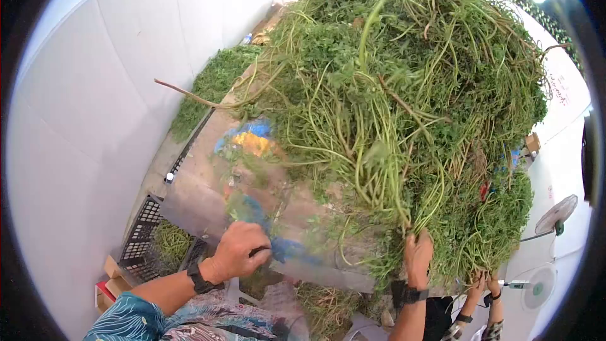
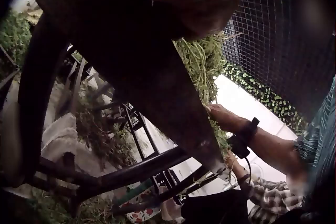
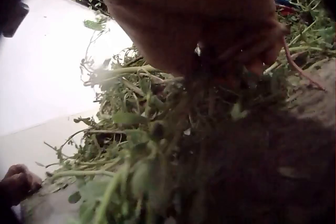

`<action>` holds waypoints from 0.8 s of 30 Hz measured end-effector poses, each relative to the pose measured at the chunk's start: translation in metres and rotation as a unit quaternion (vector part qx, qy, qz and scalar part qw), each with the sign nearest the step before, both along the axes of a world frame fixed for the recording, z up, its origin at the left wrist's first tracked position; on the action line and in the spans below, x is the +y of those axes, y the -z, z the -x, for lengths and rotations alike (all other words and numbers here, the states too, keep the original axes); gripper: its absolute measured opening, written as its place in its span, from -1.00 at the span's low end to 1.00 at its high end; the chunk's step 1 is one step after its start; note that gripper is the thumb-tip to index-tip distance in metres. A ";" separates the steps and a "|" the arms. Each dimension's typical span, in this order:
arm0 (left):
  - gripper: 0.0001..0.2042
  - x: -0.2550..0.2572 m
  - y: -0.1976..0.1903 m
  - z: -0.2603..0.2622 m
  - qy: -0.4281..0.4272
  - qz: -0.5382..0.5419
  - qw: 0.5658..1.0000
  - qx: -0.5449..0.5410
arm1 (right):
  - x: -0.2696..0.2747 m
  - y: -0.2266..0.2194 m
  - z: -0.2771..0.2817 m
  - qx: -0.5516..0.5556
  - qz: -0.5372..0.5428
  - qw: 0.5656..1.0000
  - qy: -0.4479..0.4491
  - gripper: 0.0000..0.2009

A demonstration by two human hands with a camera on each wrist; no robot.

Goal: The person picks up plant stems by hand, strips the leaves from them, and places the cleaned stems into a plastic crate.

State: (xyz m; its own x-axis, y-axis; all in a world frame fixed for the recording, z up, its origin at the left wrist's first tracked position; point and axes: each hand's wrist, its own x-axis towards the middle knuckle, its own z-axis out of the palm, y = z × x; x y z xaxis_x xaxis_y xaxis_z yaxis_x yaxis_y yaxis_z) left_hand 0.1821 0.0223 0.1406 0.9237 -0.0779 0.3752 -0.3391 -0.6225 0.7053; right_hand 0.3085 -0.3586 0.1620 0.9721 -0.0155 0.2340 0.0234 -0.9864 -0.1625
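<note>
A tall heap of leafy green stems [image 1: 385, 88] covers most of the table. At the heap's near edge my right hand [image 1: 416, 257] grips a few green stems [image 1: 394, 196]. In the right wrist view the right hand [image 3: 210, 24] is bent down over the leafy stems [image 3: 126, 145], its fingertips partly hidden in shadow. My left hand [image 1: 243, 249], fingers curled, is over the near left edge of the table [image 1: 189, 199]. Blurred greenery shows just beyond its fingers, and I cannot tell whether it holds any. In the left wrist view that hand is mostly dark.
A black plastic crate [image 1: 142, 230] with green stems in it stands at the lower left. More greens [image 1: 218, 82] lie past the table's left side. Another person's hands [image 1: 481, 283] are at the heap on the right, near two fans [image 1: 541, 287]. Loose stems [image 1: 328, 303] lie below the table.
</note>
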 end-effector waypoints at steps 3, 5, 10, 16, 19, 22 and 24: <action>-0.91 0.000 -0.001 -0.001 -0.001 0.015 1.000 -0.004 | -0.006 -0.006 -0.017 0.046 -0.061 0.997 0.010 -0.71; -0.90 0.000 -0.002 0.000 -0.005 0.015 1.000 -0.007 | -0.011 -0.020 -0.016 0.132 -0.095 0.986 0.035 -0.66; -0.89 0.001 -0.001 0.000 0.006 0.012 1.000 0.001 | -0.022 -0.066 -0.009 0.080 -0.146 0.986 -0.017 -0.63; -0.89 0.002 -0.001 -0.001 0.009 0.009 1.000 0.005 | 0.034 -0.117 -0.030 -0.033 -0.246 0.968 -0.042 -0.68; -0.90 0.001 0.001 -0.001 0.005 0.010 1.000 -0.003 | 0.080 -0.128 -0.048 -0.050 -0.252 0.963 -0.083 -0.69; -0.89 0.001 0.001 0.000 0.000 0.014 1.000 -0.009 | 0.102 -0.122 -0.082 -0.078 -0.206 0.965 -0.145 -0.68; -0.89 0.001 0.002 -0.001 0.000 0.011 1.000 -0.005 | 0.113 -0.115 -0.110 -0.160 -0.137 0.957 -0.200 -0.66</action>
State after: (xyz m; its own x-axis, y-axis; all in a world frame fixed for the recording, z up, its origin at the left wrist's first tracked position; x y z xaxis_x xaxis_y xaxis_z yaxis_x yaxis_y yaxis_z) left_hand 0.1827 0.0228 0.1387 0.9196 -0.0700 0.3865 -0.3470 -0.6059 0.7158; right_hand 0.4190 -0.2457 0.2767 0.7921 0.2385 0.5619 0.4816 -0.8098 -0.3352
